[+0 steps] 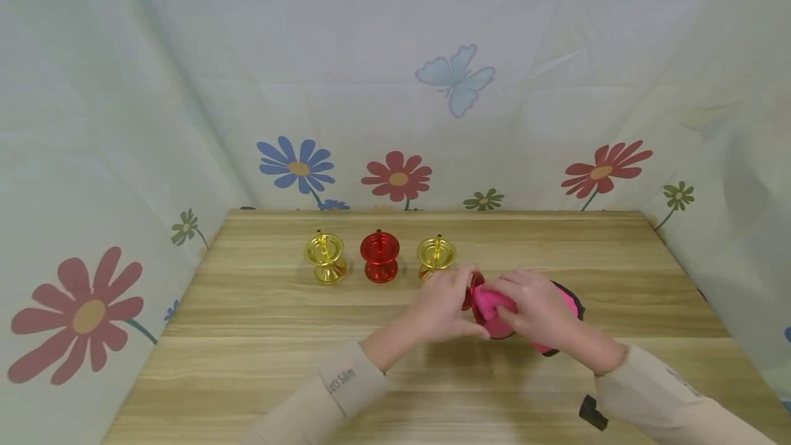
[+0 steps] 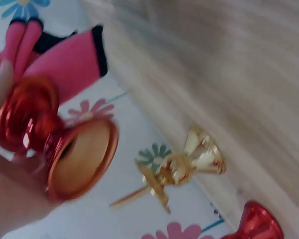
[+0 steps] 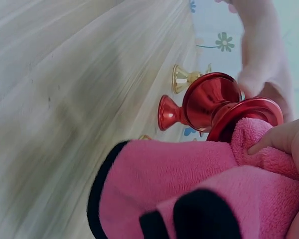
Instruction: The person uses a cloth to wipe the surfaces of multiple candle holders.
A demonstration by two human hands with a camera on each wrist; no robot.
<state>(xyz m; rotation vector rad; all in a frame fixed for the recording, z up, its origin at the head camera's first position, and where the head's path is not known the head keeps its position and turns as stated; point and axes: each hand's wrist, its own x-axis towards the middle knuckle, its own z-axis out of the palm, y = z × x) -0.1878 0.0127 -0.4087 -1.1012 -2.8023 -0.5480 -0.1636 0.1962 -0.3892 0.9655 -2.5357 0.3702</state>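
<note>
In the head view, my left hand (image 1: 440, 307) holds a shiny red candle holder (image 3: 209, 102) tilted on its side, its flared base toward the left. My right hand (image 1: 536, 304) grips a pink cloth (image 3: 164, 164) with black edging and presses a bunched fold of it against the holder's dish. The right wrist view shows the thumb on that fold, while the rest of the cloth hangs loose below the hand. From the left wrist, the hollow underside of the base is visible and the fingers wrap the dish end.
Behind the hands, a gold candle holder (image 1: 325, 251), a red one (image 1: 380, 253) and another gold one (image 1: 436, 253) stand upright in a row on the wooden table (image 1: 259, 362). A flowered curtain (image 1: 346, 88) surrounds the table. A small black piece (image 1: 593, 413) is by the right sleeve.
</note>
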